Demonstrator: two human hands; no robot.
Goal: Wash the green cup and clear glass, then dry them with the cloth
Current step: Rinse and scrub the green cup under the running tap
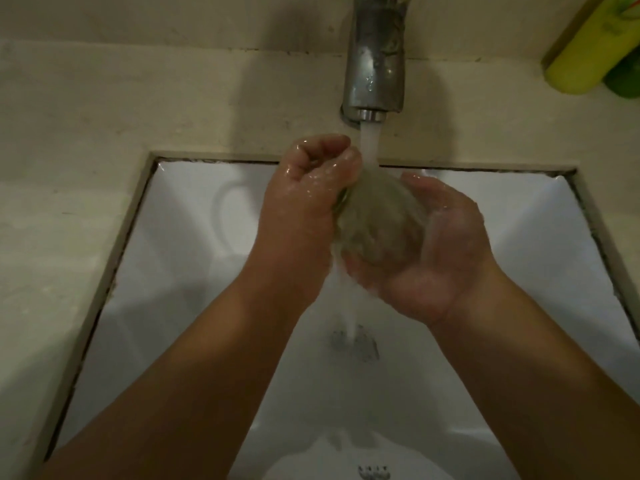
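Rinsing in progress: right hand (pixel 440 258) is cupping, palm up and fingers loosely curled, a blurred translucent vessel, most likely the clear glass (pixel 377 226), directly under the water stream (pixel 369 143). Left hand (pixel 308 188) is closing thumb and fingers on the vessel's upper end, apparently its rim, knuckles bunched. Both hands are glistening wet.

Runoff is falling off the glass toward the drain (pixel 355 344) near the middle of the white sink (pixel 180 237). Metal faucet (pixel 375 64) is standing at the sink's back edge. Yellow-green bottle (pixel 585 46) is leaning at the counter's back right corner, with a darker green item (pixel 625 81) just beside it; whether that is the green cup cannot be told. No cloth is showing.

Risk, as judged: wet skin on wet glass is giving poor purchase, so a twist by the left hand could be sending the glass down into the hard basin.
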